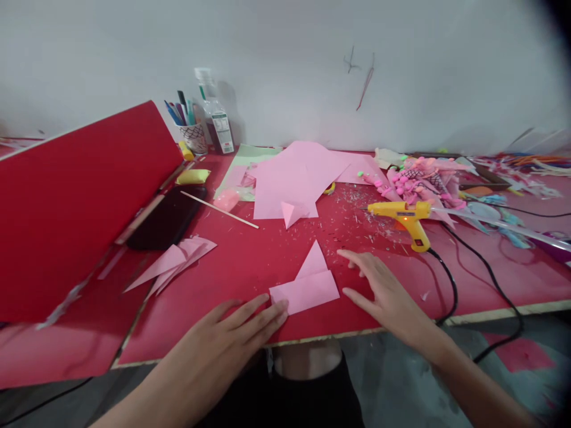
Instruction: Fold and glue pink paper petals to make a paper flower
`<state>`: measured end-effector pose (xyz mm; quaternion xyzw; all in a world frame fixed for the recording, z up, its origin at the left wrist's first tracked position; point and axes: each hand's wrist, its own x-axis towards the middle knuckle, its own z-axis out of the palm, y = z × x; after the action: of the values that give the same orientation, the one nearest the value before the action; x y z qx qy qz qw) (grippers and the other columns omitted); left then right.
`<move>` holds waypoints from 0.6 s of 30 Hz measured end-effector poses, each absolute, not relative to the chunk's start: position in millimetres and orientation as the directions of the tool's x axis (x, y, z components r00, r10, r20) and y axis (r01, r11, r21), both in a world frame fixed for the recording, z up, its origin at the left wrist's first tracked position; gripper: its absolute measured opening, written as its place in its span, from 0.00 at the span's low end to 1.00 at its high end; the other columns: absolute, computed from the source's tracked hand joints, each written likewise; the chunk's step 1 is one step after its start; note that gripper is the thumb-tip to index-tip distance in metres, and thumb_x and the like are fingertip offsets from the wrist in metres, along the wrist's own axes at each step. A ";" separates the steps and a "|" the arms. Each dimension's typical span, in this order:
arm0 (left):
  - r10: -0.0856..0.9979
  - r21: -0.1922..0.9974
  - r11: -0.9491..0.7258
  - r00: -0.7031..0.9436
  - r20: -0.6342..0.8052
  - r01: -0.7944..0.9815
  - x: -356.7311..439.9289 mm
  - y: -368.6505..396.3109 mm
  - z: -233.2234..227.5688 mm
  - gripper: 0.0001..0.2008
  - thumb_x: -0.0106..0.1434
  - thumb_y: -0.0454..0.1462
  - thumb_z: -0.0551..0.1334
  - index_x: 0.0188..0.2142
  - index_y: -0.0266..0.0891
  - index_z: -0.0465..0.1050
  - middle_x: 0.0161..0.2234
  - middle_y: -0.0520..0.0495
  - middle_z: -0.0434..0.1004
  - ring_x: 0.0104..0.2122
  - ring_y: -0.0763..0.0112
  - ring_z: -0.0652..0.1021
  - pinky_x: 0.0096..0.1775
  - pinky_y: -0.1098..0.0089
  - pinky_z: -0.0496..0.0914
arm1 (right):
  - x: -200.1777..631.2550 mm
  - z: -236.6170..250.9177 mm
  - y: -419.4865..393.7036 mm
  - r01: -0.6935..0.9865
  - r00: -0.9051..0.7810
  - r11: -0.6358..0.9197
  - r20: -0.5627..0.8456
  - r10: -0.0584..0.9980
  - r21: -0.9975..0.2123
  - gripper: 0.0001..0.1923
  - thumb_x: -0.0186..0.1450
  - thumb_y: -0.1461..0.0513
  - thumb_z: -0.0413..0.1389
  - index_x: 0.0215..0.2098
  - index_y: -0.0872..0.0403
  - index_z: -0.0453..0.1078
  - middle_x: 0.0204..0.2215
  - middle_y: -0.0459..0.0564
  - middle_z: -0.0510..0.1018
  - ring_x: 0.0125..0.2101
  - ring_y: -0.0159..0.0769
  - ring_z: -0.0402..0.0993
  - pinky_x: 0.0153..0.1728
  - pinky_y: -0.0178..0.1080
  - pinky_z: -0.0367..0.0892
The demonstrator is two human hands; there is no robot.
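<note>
A folded sheet of pink paper [310, 289] lies near the front edge of the red table, with a pointed flap rising from its far side. My left hand [250, 324] rests with outstretched fingers on the paper's left end. Just right of the paper, my right hand [379, 291] hovers or rests with fingers apart, holding nothing. A small folded pink paper piece [289, 213] sits farther back on larger pink sheets [285, 178]. Several folded pink paper pieces [178, 261] lie in a pile to the left.
A yellow glue gun [408, 220] with a black cord lies at right, before a heap of pink decorated cones [419, 178]. A red board [84, 208] leans up at left beside a black phone [167, 217]. A thin stick [218, 209], pen cup [193, 137] and bottle [218, 125] stand behind.
</note>
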<state>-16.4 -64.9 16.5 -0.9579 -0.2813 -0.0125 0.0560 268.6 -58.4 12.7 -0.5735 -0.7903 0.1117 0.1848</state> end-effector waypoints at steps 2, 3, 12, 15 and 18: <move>0.523 -0.099 -0.844 0.850 0.067 0.527 -16.7 -61.8 17.1 0.29 0.56 0.28 0.49 0.57 0.49 0.50 0.56 0.57 0.59 0.53 0.71 0.62 0.45 0.68 0.59 | 262.9 13.8 -62.0 0.868 -0.320 0.383 0.233 0.918 -0.317 0.23 0.62 0.65 0.45 0.56 0.48 0.52 0.48 0.53 0.64 0.48 0.41 0.60 0.47 0.48 0.59; 0.514 -0.100 -0.850 0.855 0.062 0.518 -17.0 -60.4 17.3 0.29 0.57 0.28 0.49 0.57 0.49 0.51 0.55 0.57 0.59 0.53 0.72 0.62 0.45 0.68 0.59 | 257.8 14.4 -63.8 0.854 -0.369 0.438 0.264 0.891 -0.281 0.23 0.62 0.66 0.44 0.54 0.47 0.55 0.47 0.53 0.65 0.49 0.41 0.60 0.48 0.49 0.57; 0.509 -0.082 -0.857 0.861 0.009 0.508 -20.3 -56.7 13.9 0.28 0.54 0.27 0.49 0.55 0.47 0.54 0.55 0.55 0.60 0.52 0.71 0.64 0.47 0.66 0.57 | 221.5 15.0 -66.1 0.682 -0.696 0.672 0.025 0.717 -0.289 0.32 0.61 0.47 0.42 0.60 0.50 0.45 0.59 0.48 0.52 0.58 0.40 0.44 0.55 0.51 0.44; 0.484 -0.085 -0.871 0.875 0.020 0.484 -21.2 -57.0 12.5 0.28 0.55 0.27 0.48 0.55 0.46 0.55 0.56 0.56 0.58 0.52 0.72 0.63 0.48 0.67 0.56 | 222.2 13.9 -65.7 0.712 -0.669 0.639 -0.006 0.743 -0.292 0.36 0.59 0.45 0.43 0.61 0.50 0.41 0.59 0.49 0.51 0.58 0.42 0.42 0.55 0.53 0.41; 0.458 -0.084 -0.885 0.889 0.024 0.458 -21.9 -57.4 14.2 0.26 0.57 0.28 0.48 0.55 0.46 0.54 0.57 0.57 0.57 0.52 0.72 0.63 0.48 0.67 0.56 | 223.2 12.6 -62.4 0.742 -0.637 0.611 -0.007 0.771 -0.276 0.37 0.59 0.44 0.42 0.61 0.52 0.40 0.59 0.50 0.49 0.58 0.42 0.43 0.55 0.54 0.41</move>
<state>-21.9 -57.4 14.2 -0.9708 -0.2357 -0.0019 0.0437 223.2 -62.4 12.6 -0.4221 -0.8958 0.1275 0.0564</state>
